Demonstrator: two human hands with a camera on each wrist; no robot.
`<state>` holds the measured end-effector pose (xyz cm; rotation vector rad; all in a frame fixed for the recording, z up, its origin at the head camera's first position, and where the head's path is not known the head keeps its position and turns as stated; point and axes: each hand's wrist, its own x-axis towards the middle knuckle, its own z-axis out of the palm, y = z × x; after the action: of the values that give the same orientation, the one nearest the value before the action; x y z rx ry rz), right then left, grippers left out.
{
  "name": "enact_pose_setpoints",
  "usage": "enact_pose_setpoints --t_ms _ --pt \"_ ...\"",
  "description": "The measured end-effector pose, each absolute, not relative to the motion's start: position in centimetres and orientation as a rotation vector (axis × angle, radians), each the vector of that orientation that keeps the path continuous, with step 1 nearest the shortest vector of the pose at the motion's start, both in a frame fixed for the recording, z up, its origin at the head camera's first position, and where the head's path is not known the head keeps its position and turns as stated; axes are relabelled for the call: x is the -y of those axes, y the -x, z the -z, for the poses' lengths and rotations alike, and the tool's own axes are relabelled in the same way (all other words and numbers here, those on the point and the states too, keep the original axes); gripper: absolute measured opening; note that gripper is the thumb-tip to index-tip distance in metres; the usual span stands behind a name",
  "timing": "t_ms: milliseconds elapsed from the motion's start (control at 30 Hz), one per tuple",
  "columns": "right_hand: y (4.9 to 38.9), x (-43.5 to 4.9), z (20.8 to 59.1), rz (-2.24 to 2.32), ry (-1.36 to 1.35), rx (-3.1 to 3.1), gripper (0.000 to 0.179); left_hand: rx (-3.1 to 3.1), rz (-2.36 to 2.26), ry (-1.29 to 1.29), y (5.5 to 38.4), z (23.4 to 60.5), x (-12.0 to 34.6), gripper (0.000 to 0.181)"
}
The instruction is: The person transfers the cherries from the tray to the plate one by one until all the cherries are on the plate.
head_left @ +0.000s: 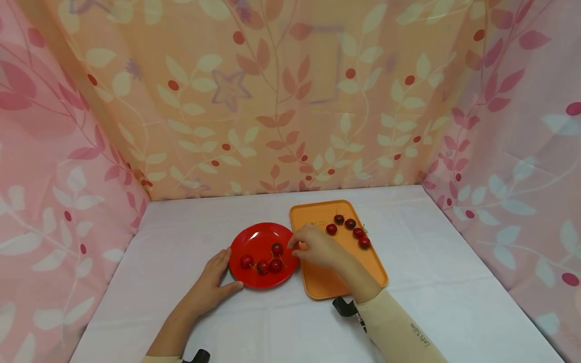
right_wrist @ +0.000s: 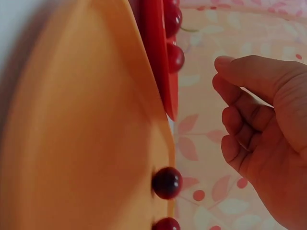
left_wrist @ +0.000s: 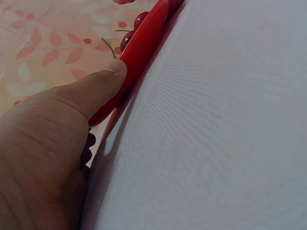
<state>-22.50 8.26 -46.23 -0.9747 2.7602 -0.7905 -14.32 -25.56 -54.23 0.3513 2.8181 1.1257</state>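
My left hand [head_left: 206,290] rests against the left side of a red plate [head_left: 258,237], its fingers and thumb extended along the rim. In the left wrist view the thumb [left_wrist: 98,86] touches the plate's edge; the other fingers are mostly hidden. Several dark red cherries [head_left: 263,266] with stems lie on the plate. Above the gap between the plate and an orange tray [head_left: 324,280] is my right hand [head_left: 317,245]. Its fingers are loosely bent, and the right wrist view shows no object between thumb and forefinger. Several more cherries [head_left: 350,223] lie toward the tray's far right part.
A white cloth [head_left: 190,227] covers the table under the plate and tray, which stand side by side. Patterned curtains [head_left: 281,166] enclose the back and both sides. A black wrist device [head_left: 345,306] is on the right forearm, near the tray's front edge.
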Motion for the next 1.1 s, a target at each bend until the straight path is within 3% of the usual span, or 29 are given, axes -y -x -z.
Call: enact_pose_setpoints --t_ms 567,1100 --pt "26.9 -12.8 42.6 0.673 1.139 -2.879 0.017 -2.828 -1.134 -0.377 14.2 54.3 25.6 0.106" --pt "30.9 -14.3 45.1 0.492 1.087 -2.931 0.015 -2.814 -1.118 -0.340 14.2 54.2 25.7 0.108"
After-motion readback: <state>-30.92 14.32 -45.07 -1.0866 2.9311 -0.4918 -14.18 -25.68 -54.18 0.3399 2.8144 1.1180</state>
